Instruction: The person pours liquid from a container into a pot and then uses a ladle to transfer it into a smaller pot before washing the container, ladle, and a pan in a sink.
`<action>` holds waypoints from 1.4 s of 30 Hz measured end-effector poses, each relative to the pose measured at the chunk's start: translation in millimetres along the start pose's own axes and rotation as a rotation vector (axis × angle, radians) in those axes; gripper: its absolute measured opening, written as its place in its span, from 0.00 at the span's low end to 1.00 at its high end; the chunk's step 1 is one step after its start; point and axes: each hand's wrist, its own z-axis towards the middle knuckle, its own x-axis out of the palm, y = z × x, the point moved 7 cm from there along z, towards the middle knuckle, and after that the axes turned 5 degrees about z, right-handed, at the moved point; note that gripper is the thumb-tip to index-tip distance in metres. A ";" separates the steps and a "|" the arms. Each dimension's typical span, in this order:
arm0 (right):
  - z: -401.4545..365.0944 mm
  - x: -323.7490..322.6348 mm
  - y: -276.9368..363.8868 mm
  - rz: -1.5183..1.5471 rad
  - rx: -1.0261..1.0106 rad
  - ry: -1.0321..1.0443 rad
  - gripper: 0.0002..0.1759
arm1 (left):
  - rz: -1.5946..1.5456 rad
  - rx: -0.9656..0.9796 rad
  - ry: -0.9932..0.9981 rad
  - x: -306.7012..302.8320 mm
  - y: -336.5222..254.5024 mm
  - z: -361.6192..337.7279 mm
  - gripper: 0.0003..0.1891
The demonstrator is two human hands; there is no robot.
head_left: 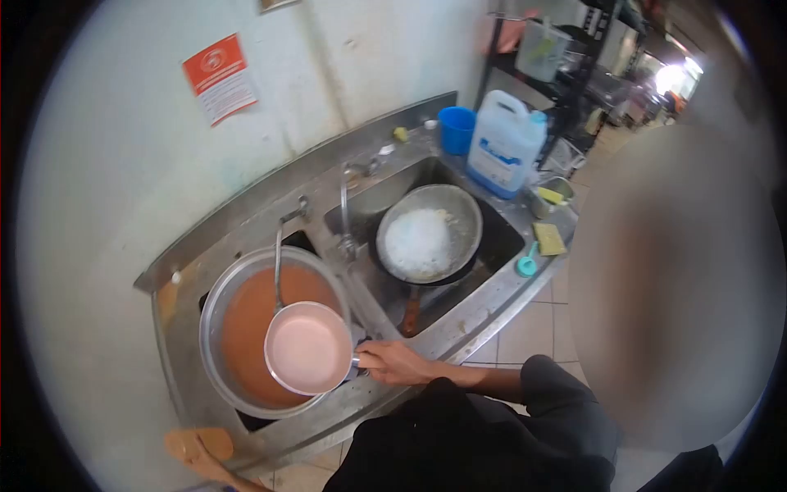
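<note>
steel sink unit | rim: white jug, blue cup, yellow sponge | basins: big pot, pan

Small saucepan, pinkish liquid inside, level over large pot.

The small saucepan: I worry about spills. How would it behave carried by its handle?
Probably front-heavy: the small saucepan looks filled with pale liquid, and the right hand grips only its handle end. Likely sloshes if tilted. Possibly slippery: foam fills the nearby skillet.
</note>
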 end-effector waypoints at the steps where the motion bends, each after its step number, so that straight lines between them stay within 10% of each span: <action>1: 7.9 22.9 7.5 0.006 -0.048 0.130 0.22 | -0.041 0.002 0.013 1.3 6.9 -0.2 0.30; 7: 3.3 169.1 59.3 0.192 -0.024 0.820 0.29 | 0.085 -0.241 -0.256 -48.8 14.4 11.4 0.34; 16: 14.0 342.1 54.5 0.314 -0.037 0.841 0.31 | -0.410 -0.336 -0.531 -116.2 -43.6 1.6 0.34; 21: 51.8 386.0 58.0 0.279 -0.266 0.718 0.30 | -0.380 -0.399 -0.261 -87.9 -50.6 1.6 0.36; 24: 59.2 389.3 54.5 0.292 -0.065 1.022 0.30 | -0.221 -0.366 -0.231 -68.6 -40.4 -1.5 0.37; 29: 39.0 317.7 51.1 0.245 -0.333 0.623 0.35 | 0.006 -0.251 -0.165 -32.8 -20.3 -13.7 0.38; 34: -5.7 173.2 -2.6 0.920 0.182 0.656 0.29 | -0.121 -0.238 -0.095 -0.6 20.7 -23.8 0.41; 39: -38.7 -133.5 -64.2 -0.296 0.010 -0.770 0.16 | 0.688 -0.297 -0.508 -54.0 -1.8 -54.8 0.40; 42: -93.4 -253.0 -91.6 -0.918 0.348 -0.951 0.18 | 0.589 -0.285 -0.586 -30.1 -54.4 -64.7 0.38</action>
